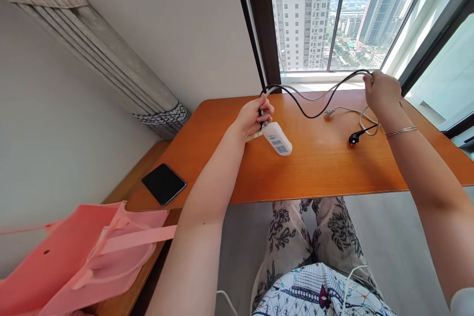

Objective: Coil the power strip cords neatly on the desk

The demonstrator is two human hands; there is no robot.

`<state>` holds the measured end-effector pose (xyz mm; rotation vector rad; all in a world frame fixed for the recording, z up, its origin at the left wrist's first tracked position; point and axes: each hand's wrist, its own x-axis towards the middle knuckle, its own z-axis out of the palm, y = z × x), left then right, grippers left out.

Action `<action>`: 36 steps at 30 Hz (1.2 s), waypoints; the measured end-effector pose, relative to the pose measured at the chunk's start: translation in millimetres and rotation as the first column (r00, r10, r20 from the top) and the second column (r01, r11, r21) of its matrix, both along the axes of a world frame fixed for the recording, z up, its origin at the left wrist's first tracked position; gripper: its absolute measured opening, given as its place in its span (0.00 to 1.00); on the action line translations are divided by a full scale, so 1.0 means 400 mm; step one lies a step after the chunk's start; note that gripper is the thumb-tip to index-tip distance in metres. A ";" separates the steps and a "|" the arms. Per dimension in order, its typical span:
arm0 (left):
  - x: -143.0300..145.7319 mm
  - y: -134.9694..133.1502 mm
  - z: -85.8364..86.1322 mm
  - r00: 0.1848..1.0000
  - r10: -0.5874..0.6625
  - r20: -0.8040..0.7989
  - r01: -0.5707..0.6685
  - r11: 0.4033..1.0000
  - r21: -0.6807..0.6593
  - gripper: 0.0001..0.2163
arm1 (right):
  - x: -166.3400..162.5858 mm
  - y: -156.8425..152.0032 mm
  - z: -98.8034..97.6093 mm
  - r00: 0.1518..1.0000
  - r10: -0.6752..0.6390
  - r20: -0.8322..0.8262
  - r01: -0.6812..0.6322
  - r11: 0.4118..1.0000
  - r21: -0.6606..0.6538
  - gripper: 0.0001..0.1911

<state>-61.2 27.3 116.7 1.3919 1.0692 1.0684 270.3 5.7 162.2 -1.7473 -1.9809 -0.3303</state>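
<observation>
My left hand [255,114] is closed around a black cord and a white cord just above the wooden table. Close below its fingers hangs a white power strip [277,139] with several sockets facing up. My right hand [383,91] grips the same cords further right, near the window. Between the hands the black cord [314,116] sags lower than the white cord [309,98]. Below my right hand, a black plug [354,138] and a whitish plug [329,113] lie on the tabletop at the cord ends.
A dark phone [164,184] rests at the left of the wooden table [314,173]. Beside that end sits a pink bag [85,256] with straps. A gathered curtain [111,59] hangs at the left, and a window [340,19] stands behind the table.
</observation>
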 end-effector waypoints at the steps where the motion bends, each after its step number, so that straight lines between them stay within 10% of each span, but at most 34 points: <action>1: 0.021 -0.008 0.006 0.999 0.005 0.035 -0.004 1.000 -0.014 0.28 | -0.013 -0.003 -0.012 0.997 -0.050 0.064 0.053 0.998 -0.034 0.28; 6: 0.099 -0.028 0.018 0.968 0.008 0.251 -0.001 1.000 -0.027 0.25 | -0.079 -0.051 -0.058 0.937 -0.018 0.348 0.083 0.981 -0.173 0.23; 10: 0.125 -0.023 0.008 0.974 -0.044 0.221 0.026 0.996 0.084 0.24 | -0.112 -0.102 -0.063 0.844 0.294 0.448 -0.192 0.946 -0.260 0.22; 15: 0.138 -0.028 -0.020 0.939 -0.344 -0.021 0.341 0.917 0.206 0.29 | -0.118 -0.128 -0.039 0.661 0.629 0.409 -0.576 0.775 -0.260 0.23; 24: 0.173 -0.105 0.015 0.711 -0.594 -0.376 0.659 0.749 0.063 0.13 | -0.090 -0.059 -0.018 0.660 0.751 -0.027 -0.749 0.660 0.060 0.22; 36: 0.161 -0.093 -0.022 0.915 -0.396 -0.074 0.402 0.909 0.114 0.14 | -0.159 0.007 -0.110 0.499 0.596 -0.630 -0.736 0.675 0.056 0.23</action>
